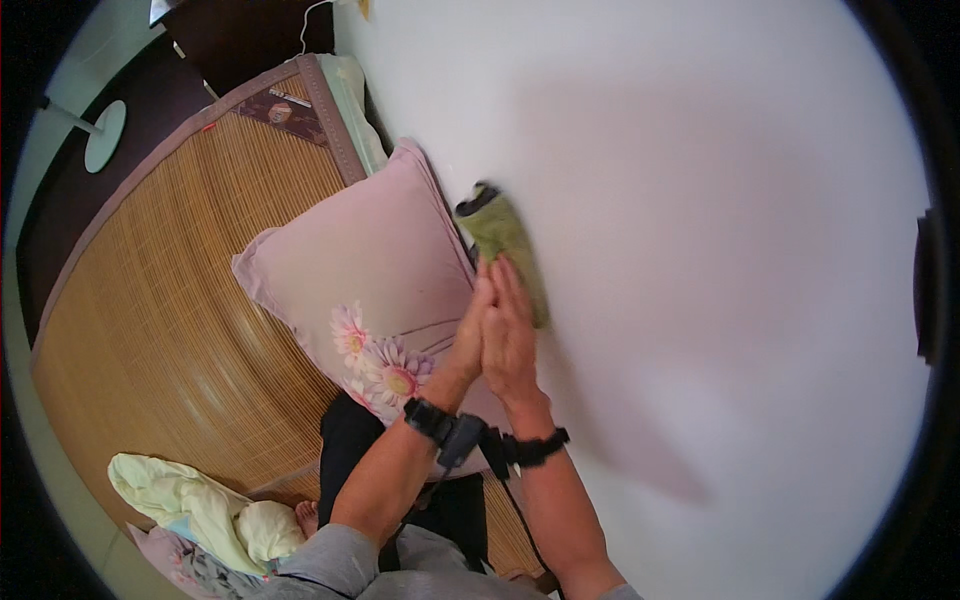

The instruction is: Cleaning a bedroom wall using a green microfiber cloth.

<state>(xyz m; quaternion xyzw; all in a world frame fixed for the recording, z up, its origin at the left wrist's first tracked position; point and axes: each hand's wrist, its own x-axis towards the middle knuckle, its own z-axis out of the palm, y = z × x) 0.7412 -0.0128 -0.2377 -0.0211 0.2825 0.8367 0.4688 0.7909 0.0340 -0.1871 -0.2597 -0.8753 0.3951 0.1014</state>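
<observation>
A green cloth (512, 240) with a dark edge lies against the white wall, just right of a pink pillow (350, 240). My left hand (472, 325) and my right hand (510, 345) are side by side, almost palm to palm, with their fingertips on the cloth. The right hand's fingers cover the middle of it, and its lower end shows beside that hand. My left fingertips meet the cloth's near left edge; how firmly they grip is partly hidden. Black straps circle both wrists, with a small dark device and a cable.
The white wall (700, 250) fills the right side. A brown bamboo mat (170, 290) covers the bed under the flower-printed pillow. A pale yellow cloth (190, 500) lies bunched at lower left. Beyond the bed stand dark furniture (250, 40) and a round white base (105, 137).
</observation>
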